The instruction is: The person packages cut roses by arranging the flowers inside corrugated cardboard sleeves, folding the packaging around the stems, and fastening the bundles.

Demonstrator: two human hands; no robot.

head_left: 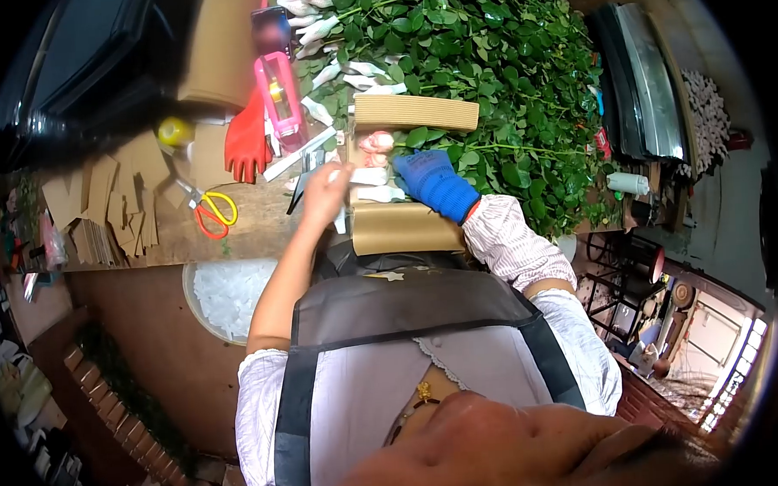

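My bare left hand [324, 195] has its fingers pinched at the tip of a white-sleeved rose bud [370, 176]. A second white-sleeved bud [378, 194] lies just below. My right hand [438, 184], in a blue glove, is closed beside the stem ends of these buds; what its fingers hold is hidden. Pink roses [376, 146] sit just above, on a piece of cardboard. Folded corrugated cardboard [416, 111] stands beyond them, and a brown cardboard flap [406, 227] is on my side. Leafy rose stems [504, 90] spread behind and right of the glove.
Left on the table [267, 227] are scissors [205, 203], a red glove [247, 141], a pink tape dispenser [278, 96], a yellow tape roll [174, 131] and cardboard pieces [109, 199]. A tub of white pieces [231, 293] stands below the edge. Dark sheets [638, 76] stand at right.
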